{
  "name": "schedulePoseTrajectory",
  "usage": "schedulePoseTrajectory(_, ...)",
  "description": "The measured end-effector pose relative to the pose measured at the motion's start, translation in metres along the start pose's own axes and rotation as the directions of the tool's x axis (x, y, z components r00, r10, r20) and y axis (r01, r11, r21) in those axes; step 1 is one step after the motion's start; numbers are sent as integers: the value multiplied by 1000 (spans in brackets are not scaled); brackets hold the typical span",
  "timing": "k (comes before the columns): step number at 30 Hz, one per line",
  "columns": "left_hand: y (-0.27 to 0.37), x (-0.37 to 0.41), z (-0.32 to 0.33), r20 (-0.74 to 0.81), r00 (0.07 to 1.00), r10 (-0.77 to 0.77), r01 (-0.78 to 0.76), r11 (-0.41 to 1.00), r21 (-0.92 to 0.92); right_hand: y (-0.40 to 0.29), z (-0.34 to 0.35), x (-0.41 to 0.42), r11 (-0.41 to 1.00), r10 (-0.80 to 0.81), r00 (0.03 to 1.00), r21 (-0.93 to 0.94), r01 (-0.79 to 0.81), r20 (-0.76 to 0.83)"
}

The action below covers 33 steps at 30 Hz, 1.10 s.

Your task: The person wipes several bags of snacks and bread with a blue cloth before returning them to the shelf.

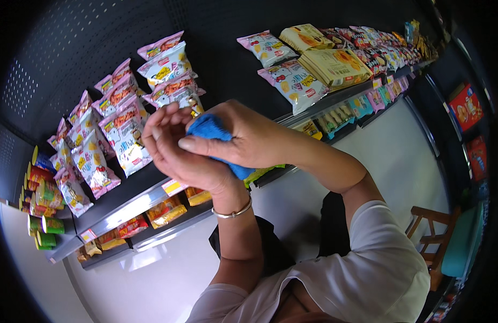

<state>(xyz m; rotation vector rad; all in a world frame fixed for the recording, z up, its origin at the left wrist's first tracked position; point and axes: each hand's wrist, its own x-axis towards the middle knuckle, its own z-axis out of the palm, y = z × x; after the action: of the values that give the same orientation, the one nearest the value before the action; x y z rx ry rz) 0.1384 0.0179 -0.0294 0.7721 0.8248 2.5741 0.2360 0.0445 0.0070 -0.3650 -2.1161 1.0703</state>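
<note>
A blue cloth (210,127) is bunched in my right hand (249,137), with the thumb pressed over it. Its lower end (243,171) sticks out below that hand, beside my left wrist. My left hand (176,153) is turned palm up against the cloth and the right thumb. Its fingers are loosely curled and slightly apart. A metal bangle (232,213) circles the left wrist. Both hands are in front of a dark shelf (222,76), close to upright snack bags (125,137) with pink and white packaging.
Green and red canisters (43,194) stand at the shelf's left end. To the right lie snack bags (295,84) and yellow packages (335,66). A lower shelf holds orange packets (166,212). At the far right are red boxes (467,107) and a wooden chair (430,230).
</note>
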Motion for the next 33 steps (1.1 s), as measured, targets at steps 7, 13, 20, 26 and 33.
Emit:
schedulePoseTrajectory(7,-11,-13,14,68,992,105,-114,981,154,22,-14,-14,955,-117,991,267,129,-61)
schedulePoseTrajectory(13,-25,-71,70,283,959,33,-131,933,336,17,-106,-62,972,-81,992,229,57,99)
schedulePoseTrajectory(20,-110,-100,76,395,834,-386,-21,693,720,26,-276,-133,399,-280,781,672,624,-559)
schedulePoseTrajectory(26,-162,-66,103,-4,799,-602,155,199,968,68,-319,-168,332,-247,582,497,802,-775)
schedulePoseTrajectory(33,-211,-65,102,5,849,-528,-39,-53,998,94,-319,-168,327,-278,654,571,753,-703)
